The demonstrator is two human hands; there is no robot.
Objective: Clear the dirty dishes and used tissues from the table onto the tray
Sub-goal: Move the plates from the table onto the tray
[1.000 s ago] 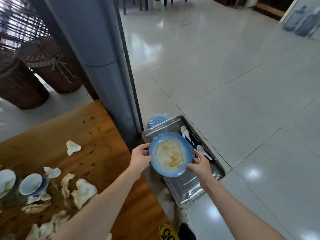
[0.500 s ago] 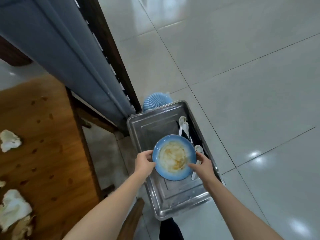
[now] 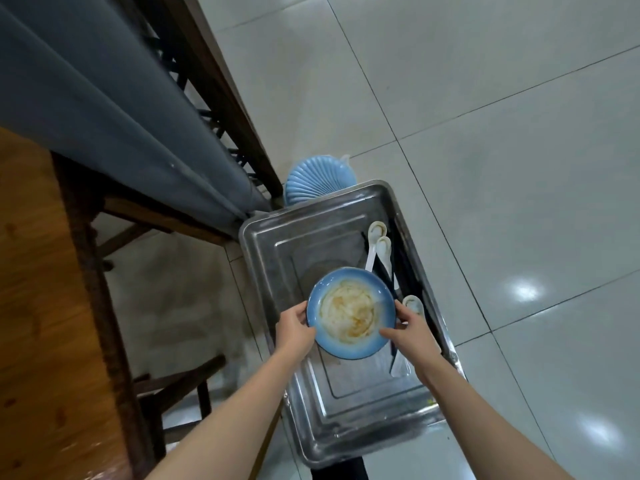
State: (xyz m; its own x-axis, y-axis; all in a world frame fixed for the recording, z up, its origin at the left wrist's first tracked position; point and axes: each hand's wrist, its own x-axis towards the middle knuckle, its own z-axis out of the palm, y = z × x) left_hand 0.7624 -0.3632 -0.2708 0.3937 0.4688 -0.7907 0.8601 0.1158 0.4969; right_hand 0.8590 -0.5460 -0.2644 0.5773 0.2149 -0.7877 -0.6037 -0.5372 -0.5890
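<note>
A blue plate (image 3: 350, 312) smeared with brown sauce hangs over the middle of a steel tray (image 3: 311, 403). My left hand (image 3: 294, 328) grips its left rim and my right hand (image 3: 412, 332) grips its right rim. Three white spoons lie along the tray's right side: two at the far end (image 3: 379, 245) and one (image 3: 414, 304) partly hidden behind my right hand. Whether the plate touches the tray floor I cannot tell.
The wooden table (image 3: 34, 306) fills the left edge, with a dark chair frame (image 3: 180, 386) below it. A grey curtain (image 3: 104, 98) and wooden partition run diagonally behind the tray. A ribbed blue dish (image 3: 317, 180) sits beyond the tray's far edge. Tiled floor lies right.
My view has swung from the table down onto the tray. Both hands have carried the plate off the table and lowered it over the tray's middle.
</note>
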